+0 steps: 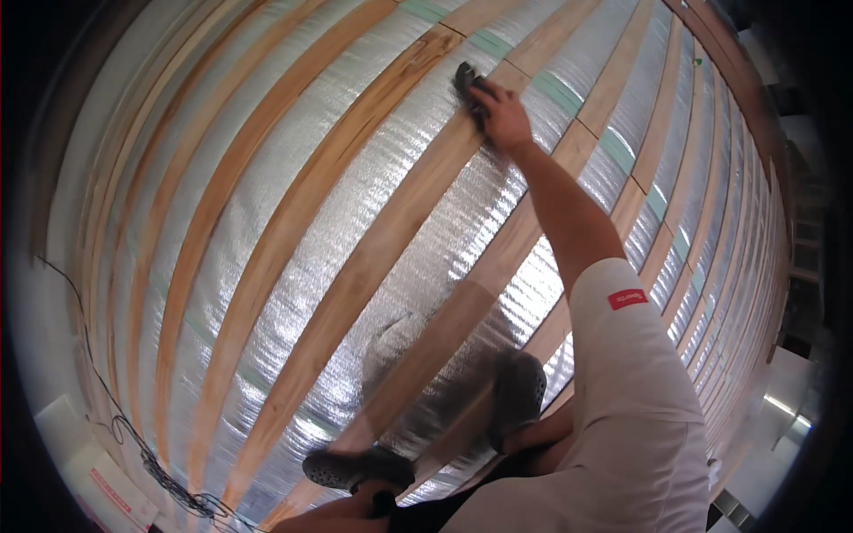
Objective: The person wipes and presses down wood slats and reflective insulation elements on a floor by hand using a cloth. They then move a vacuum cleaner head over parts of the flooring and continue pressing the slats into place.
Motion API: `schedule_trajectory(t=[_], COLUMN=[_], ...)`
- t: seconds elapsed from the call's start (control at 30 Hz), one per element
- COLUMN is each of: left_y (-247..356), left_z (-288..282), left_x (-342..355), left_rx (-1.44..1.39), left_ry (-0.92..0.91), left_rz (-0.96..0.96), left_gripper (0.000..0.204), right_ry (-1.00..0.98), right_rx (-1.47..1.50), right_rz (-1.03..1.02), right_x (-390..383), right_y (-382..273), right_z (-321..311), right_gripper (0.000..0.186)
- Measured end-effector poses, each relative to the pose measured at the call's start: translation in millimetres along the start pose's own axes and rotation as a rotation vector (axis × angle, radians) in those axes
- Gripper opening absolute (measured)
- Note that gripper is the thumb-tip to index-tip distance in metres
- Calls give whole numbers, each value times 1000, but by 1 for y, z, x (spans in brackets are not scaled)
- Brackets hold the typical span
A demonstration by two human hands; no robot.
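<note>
My right hand (502, 115) reaches far out and grips a small dark tool (467, 78), which it presses onto a long wooden batten (391, 240). The batten is one of several parallel wooden strips lying across shiny silver foil insulation (293, 222). My left hand (355, 508) is low at the bottom edge, close to my leg and a small dark thing; its fingers are hard to make out. My two feet in dark clogs (360, 466) stand on the battens, the other foot (517, 391) a little further on.
Green tape patches (555, 89) mark joints in the foil near my right hand. A black cable (169, 480) runs along the left edge and bunches at the lower left beside a white board (107, 489). A dark wooden border (737, 89) frames the right side.
</note>
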State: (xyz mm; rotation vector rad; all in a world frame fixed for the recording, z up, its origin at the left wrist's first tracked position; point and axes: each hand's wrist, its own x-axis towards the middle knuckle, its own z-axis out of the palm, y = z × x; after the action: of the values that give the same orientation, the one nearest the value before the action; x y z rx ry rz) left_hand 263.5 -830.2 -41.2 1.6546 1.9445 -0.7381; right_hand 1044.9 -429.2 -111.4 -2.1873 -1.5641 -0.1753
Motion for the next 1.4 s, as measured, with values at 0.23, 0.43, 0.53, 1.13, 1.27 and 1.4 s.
schedule_trajectory(t=[0.23,0.43,0.53,1.13,1.27,1.4], left_y=[112,165,179,109,109,113], left_z=[-57,-92,-102,-41,-48,-47], left_x=[16,33,41,41,26,15], left_rx=[222,491,571,677,650,634], left_ry=[-324,-517,-550,-509,-538,-550], left_rz=[99,259,329,458,432,418], left_gripper=[63,68,70,71,68,65], right_ry=[44,-46,-19,-421,-360,-201], right_rx=[-118,-116,-110,469,384,156], right_rz=[-10,10,-28,-751,-735,-324], right_x=[58,55,61,-204,-191,-118], right_y=[86,95,91,-61,2,151], right_z=[-3,-9,-5,-76,-92,-115], right_gripper=[48,64,62,35,26,29])
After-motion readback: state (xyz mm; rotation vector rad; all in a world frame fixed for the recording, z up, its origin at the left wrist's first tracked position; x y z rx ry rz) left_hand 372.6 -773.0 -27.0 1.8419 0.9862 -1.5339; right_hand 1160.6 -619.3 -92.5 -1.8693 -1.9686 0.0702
